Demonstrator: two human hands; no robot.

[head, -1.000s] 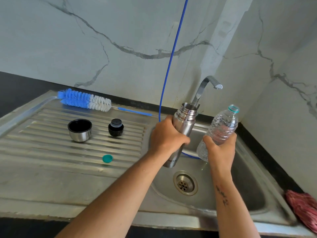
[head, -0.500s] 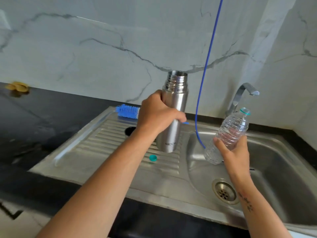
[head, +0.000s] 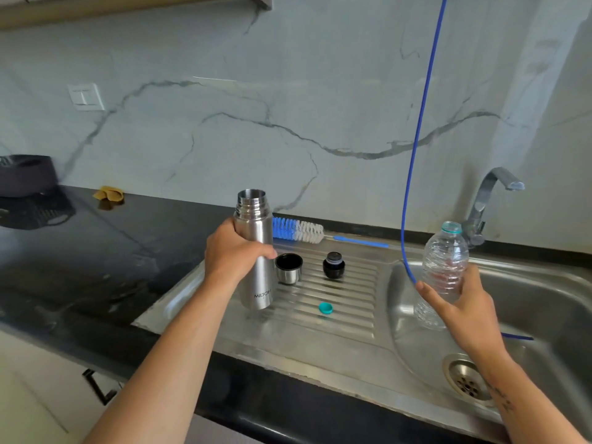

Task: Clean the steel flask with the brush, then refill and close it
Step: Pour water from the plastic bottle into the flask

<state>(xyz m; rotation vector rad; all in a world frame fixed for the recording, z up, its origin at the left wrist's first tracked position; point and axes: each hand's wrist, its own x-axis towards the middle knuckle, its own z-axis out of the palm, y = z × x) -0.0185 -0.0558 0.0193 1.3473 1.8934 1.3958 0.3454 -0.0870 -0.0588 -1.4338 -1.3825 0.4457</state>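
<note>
Steel drainboard (head: pixel 336 302), marble wall; left grip (head: pixel 235 253) clasps flask (head: pixel 254 251), right grip (head: pixel 461 302) bottle (head: pixel 443 267).

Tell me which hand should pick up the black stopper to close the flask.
Probably the right hand, once it sets down the plastic bottle. The left hand grips the flask upright over the drainboard; the stopper stands between both hands.
</note>
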